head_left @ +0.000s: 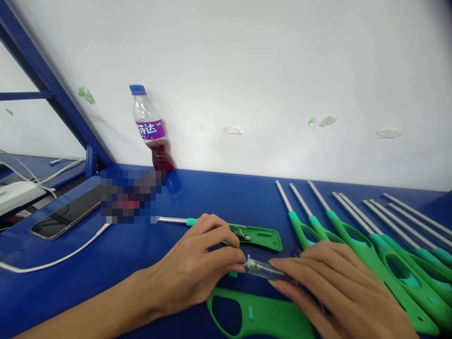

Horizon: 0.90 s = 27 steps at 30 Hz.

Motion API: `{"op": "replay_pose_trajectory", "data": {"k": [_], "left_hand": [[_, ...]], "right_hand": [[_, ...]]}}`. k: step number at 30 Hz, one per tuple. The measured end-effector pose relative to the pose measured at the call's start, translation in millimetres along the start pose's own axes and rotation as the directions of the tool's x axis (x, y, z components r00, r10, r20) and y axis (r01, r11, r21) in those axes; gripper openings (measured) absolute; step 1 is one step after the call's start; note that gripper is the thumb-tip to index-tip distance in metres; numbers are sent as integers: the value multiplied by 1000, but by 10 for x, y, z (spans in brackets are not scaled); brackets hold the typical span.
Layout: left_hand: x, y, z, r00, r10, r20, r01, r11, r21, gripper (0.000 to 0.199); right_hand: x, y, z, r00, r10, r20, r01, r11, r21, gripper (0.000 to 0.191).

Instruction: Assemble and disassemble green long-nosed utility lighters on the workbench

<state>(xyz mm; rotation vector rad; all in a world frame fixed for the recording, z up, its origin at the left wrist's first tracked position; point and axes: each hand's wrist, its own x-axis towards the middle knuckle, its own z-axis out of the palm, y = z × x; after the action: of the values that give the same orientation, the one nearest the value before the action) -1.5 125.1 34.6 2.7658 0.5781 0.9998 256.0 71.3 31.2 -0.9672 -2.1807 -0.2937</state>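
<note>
Nine green lighters (pixel 379 241) are lying together, while one opened lighter (pixel 263 238) and one separate green shell (pixel 271 313) are lying apart. Two hands, one left hand (pixel 208 261) and one right hand (pixel 339 287), are handling one clear tank (pixel 263 270). One bottle (pixel 151 129) is standing; one phone (pixel 70 212) is lying.

I watched the right hand (pixel 328 280) grip a clear tube (pixel 264 270), the left hand (pixel 208 256) with its fingertips at the tube's other end. Just beyond the left fingers lay an open green half (pixel 268 238); nearer me, between the hands, a green shell (pixel 275 313). Green-handled lighters (pixel 379 241) fanned out beyond and right of the right hand.
</note>
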Motion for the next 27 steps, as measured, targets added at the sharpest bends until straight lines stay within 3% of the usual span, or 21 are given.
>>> {"op": "replay_pose_trajectory", "data": {"k": [5,10,13,22,27], "left_hand": [[-20,-24,-7,999,38,28,-38,999,-27,25],[-9,-39,-5,999,-43,-5,43,999,-11,12],[-11,-49,2,997,-66,-39,65,998,-19,13],[-10,-20,4,993,-54,108,53,998,16,24],[-7,-104,-39,998,-58,0,58,997,43,25]], "right_hand": [[2,16,2,999,-26,32,26,1000,0,15],[-45,50,-12,1000,24,20,-24,1000,-15,14],[-63,78,-9,998,48,29,-46,997,-56,13],[-38,54,-23,991,0,132,7,998,-55,24],[-21,73,-44,994,37,105,-35,999,-27,20]]}}
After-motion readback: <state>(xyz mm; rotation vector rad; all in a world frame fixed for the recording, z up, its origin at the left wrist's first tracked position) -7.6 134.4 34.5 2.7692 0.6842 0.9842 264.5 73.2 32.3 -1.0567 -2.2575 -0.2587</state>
